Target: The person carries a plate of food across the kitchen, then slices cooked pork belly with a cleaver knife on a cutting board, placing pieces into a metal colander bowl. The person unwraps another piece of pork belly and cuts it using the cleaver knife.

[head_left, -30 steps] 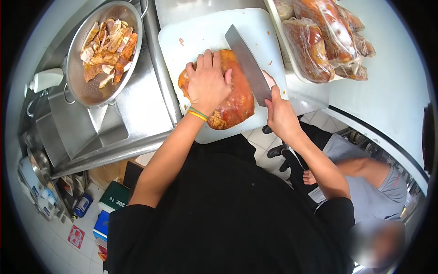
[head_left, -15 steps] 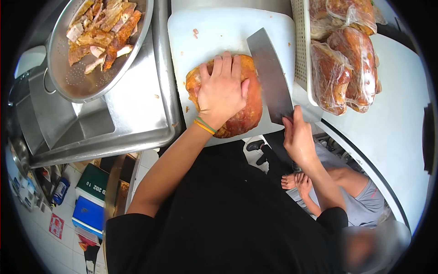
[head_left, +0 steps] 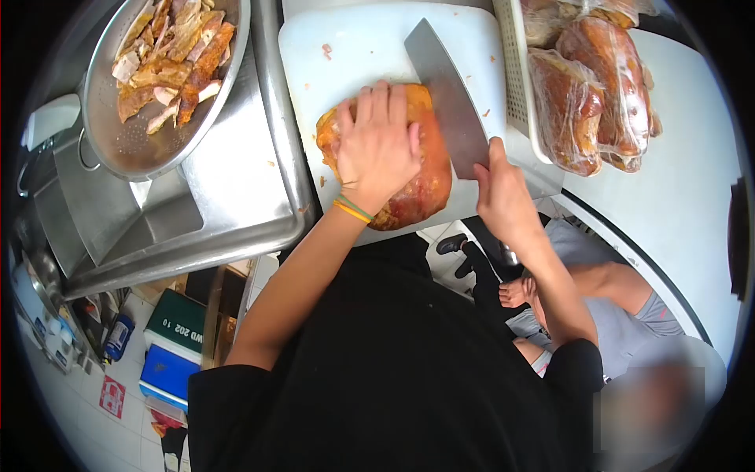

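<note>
A large piece of browned, cooked meat sits on the white cutting board. Across its top lies my left hand, fingers stretched flat and thumb apart, pressing on the meat. My right hand is closed around the handle of a cleaver. The broad blade points away from me, tilted to the left, along the meat's right side. It overlaps the meat's right edge in view; whether it touches, I cannot tell. Small meat scraps dot the board.
At upper left, a metal colander holds cut meat pieces above a steel sink. Plastic-wrapped meat fills a white basket at right. A seated person is close by my right arm. Coolers stand on the floor, lower left.
My right hand and the cleaver have moved up and left, bringing the blade closer to the meat. My left hand stays on the meat. The whole view has shifted slightly.
</note>
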Demonstrator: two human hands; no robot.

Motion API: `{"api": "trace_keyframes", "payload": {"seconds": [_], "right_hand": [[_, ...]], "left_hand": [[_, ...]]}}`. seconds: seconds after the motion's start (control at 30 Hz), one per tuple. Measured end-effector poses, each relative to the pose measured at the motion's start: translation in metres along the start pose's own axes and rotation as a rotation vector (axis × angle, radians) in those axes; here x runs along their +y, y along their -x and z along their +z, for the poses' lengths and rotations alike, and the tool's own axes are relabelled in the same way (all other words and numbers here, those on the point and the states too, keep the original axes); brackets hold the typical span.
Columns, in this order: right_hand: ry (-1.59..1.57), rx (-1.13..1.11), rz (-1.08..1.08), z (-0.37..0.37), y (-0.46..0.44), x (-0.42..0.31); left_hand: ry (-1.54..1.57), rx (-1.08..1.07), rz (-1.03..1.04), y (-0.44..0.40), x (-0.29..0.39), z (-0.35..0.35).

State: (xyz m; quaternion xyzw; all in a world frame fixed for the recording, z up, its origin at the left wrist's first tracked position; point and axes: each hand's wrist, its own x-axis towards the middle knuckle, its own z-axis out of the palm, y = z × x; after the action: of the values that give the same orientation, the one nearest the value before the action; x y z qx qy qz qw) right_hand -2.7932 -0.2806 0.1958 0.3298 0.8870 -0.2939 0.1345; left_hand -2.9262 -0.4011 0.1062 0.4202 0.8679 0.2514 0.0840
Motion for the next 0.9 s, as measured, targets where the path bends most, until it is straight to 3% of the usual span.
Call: {"api": "trace_keyframes", "payload": {"seconds": [0.27,0.5,0.6,0.67,0.7,0.8,0.83,0.9], "right_hand": [[0.001,-0.083,-0.008,-0.020,0.011,-0.011],[0.034,0.060,-0.056,0.025,-0.034,0.001],[0.037,0.056,-0.058,0.012,-0.004,0.004],[0.005,-0.174,0.177,-0.006,0.024,-0.008],[0.002,-0.177,0.173,0.002,0.017,-0.002],[0.040,0.223,-0.163,0.059,-0.023,0.033],[0.030,0.251,-0.170,0.057,-0.039,0.030],[-0.063,0.095,0.023,0.047,-0.066,0.022]], "left_hand": [[-0.046,0.001,0.013,-0.007,-0.001,0.002],[-0.097,0.001,0.030,-0.008,0.000,0.006],[-0.118,0.024,0.037,-0.007,0.005,0.002],[-0.139,-0.002,0.033,-0.008,0.003,0.002],[-0.145,-0.003,0.029,-0.009,0.002,0.004],[-0.134,-0.001,0.067,-0.008,0.004,0.003],[-0.136,-0.008,0.059,-0.006,0.005,0.004],[-0.163,0.007,0.073,-0.012,0.004,0.004]]}}
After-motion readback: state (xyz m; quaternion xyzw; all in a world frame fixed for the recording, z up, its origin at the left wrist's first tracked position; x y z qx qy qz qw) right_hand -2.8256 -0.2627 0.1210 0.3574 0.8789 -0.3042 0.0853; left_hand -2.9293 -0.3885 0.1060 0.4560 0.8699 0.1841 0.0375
